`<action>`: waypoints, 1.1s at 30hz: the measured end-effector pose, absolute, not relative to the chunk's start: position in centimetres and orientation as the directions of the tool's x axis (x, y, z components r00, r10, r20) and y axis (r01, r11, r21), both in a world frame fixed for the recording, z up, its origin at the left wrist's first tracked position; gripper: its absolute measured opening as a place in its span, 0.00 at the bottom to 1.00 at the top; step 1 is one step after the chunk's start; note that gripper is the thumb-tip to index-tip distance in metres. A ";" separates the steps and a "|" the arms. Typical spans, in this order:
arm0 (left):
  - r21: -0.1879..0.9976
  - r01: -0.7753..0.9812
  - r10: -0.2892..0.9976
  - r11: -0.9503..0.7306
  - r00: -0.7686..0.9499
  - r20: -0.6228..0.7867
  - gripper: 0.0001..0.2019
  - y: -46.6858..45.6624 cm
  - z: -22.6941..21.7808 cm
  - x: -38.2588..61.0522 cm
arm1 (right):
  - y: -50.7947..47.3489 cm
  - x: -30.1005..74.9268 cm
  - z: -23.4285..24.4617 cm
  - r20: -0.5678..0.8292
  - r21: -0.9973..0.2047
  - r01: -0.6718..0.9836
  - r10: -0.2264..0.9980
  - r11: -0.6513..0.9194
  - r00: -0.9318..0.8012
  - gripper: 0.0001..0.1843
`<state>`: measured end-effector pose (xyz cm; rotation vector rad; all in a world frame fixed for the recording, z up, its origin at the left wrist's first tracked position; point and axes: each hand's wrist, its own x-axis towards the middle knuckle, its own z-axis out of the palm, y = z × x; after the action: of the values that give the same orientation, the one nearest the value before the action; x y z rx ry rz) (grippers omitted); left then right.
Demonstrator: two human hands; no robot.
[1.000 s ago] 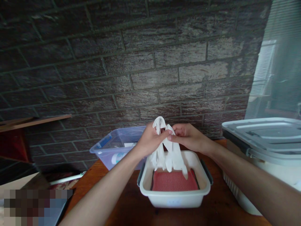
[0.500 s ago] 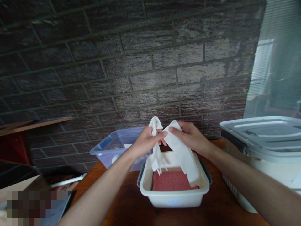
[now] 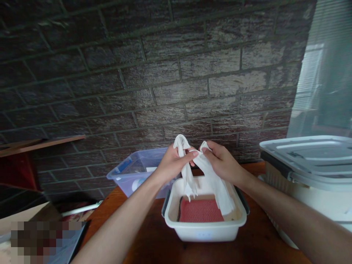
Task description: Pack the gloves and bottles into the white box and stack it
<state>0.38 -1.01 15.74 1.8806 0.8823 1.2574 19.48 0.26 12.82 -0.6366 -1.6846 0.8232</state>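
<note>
Both of my hands hold a white cloth (image 3: 214, 185) up above a white plastic tub (image 3: 205, 229). My left hand (image 3: 172, 165) pinches one bunched end of it, which sticks up past my fingers. My right hand (image 3: 222, 163) grips the other part, and a long strip hangs from it down into the tub. A folded red knitted cloth (image 3: 200, 211) lies flat on the tub's bottom, under the hanging white cloth.
The tub stands on a brown wooden table (image 3: 154, 245). A clear blue-tinted bin (image 3: 137, 172) sits behind it on the left. A large white lidded box (image 3: 310, 172) stands at the right. A dark brick wall (image 3: 154, 80) rises close behind.
The white cloth has been pulled apart between my hands: the strip on the right now hangs longer and flatter, and the left end is bunched shorter. My hands stayed above the tub.
</note>
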 end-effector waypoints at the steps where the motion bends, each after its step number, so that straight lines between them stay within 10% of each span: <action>1: 0.836 0.151 0.833 -0.528 0.286 0.474 0.15 -1.1 15.7 0.4 | 0.3 19.5 12.8 0.591 -0.793 -0.007 0.767 0.609 -0.249 0.12; 19: 0.910 -0.039 0.906 -0.413 0.081 0.415 0.13 0.1 14.8 0.1 | 1.2 19.7 12.3 0.575 -0.815 -0.077 0.818 0.575 0.026 0.23; 25: 0.895 -0.085 0.894 -0.437 0.062 0.443 0.14 0.4 15.4 1.0 | 0.1 17.8 11.2 0.368 -0.908 -0.277 0.915 0.316 -0.164 0.32; 33: 0.886 -0.076 0.878 -0.458 0.120 0.464 0.13 -0.2 15.3 1.2 | 0.0 17.3 10.6 0.261 -0.908 -0.400 0.912 0.120 -0.317 0.18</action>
<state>1.17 -0.21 15.30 1.5754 0.8067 1.4622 17.28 -0.04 10.59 -0.5789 -1.2572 1.4723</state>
